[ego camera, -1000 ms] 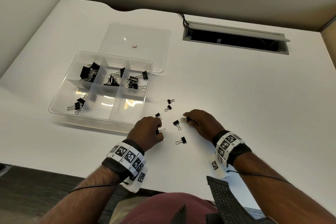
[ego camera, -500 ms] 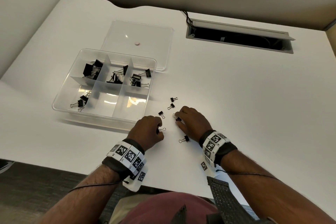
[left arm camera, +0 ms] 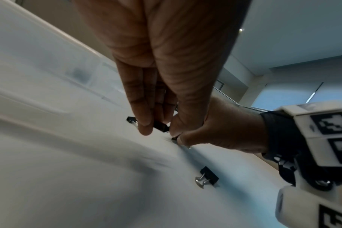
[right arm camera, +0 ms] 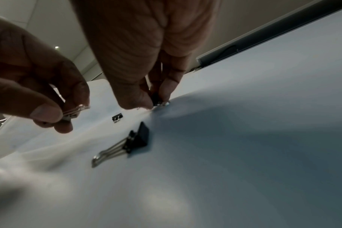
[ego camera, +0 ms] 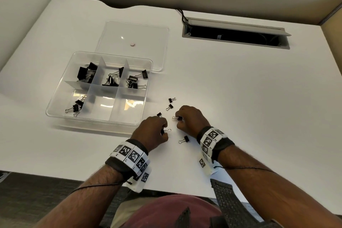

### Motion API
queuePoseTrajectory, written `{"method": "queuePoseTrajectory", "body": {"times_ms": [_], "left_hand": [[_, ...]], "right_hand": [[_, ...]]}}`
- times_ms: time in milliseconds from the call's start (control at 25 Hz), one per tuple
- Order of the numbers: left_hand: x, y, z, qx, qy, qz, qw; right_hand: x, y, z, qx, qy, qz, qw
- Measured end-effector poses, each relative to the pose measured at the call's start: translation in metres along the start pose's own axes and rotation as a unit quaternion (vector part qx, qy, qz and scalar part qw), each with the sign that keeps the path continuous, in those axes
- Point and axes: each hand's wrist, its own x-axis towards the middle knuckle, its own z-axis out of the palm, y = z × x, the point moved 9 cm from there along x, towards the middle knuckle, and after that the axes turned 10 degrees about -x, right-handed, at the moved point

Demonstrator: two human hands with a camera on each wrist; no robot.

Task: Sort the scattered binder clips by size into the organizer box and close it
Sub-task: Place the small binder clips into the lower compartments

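Note:
My left hand (ego camera: 162, 129) pinches a small black binder clip (ego camera: 165, 131) just right of the clear organizer box (ego camera: 55, 102); the same clip (left arm camera: 160, 125) shows between its fingers in the left wrist view. My right hand (ego camera: 180, 119) pinches another small clip (ego camera: 177, 118) against the table, seen as a small clip (right arm camera: 157, 98) under thumb and finger in the right wrist view. Loose small clips lie around: one (ego camera: 159, 114) beyond the left hand, two (ego camera: 172, 100) (ego camera: 169, 107) farther out, one (ego camera: 184, 139) between the wrists. Sorted clips fill the box's back row and front-left cell.
The box's clear lid (ego camera: 133, 42) lies flat behind it. A cable slot (ego camera: 235, 33) is cut into the white table at the back right. The table's near edge runs just under my wrists. Partition walls close off the left and back.
My right hand slid left toward the left hand and closed its fingers on a small clip that lay loose before. The left hand stayed in place with its clip.

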Motion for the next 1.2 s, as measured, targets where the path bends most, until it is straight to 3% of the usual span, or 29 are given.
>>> {"method": "queuePoseTrajectory", "body": {"times_ms": [240, 480, 840, 1200], "left_hand": [[0.010, 0.023, 0.026, 0.005, -0.044, 0.035, 0.998], [0.019, 0.057, 0.058, 0.047, -0.114, 0.092, 0.988], [0.026, 0.059, 0.071, 0.081, -0.146, 0.083, 0.982], [0.028, 0.061, 0.057, 0.075, -0.135, 0.083, 0.984]], "right_hand": [[-0.027, 0.038, -0.023, 0.044, 0.075, 0.028, 0.996], [-0.050, 0.071, -0.029, 0.038, 0.106, 0.068, 0.991], [-0.058, 0.086, -0.031, 0.048, 0.123, 0.085, 0.988], [-0.059, 0.083, -0.042, 0.046, 0.142, 0.084, 0.985]]}}
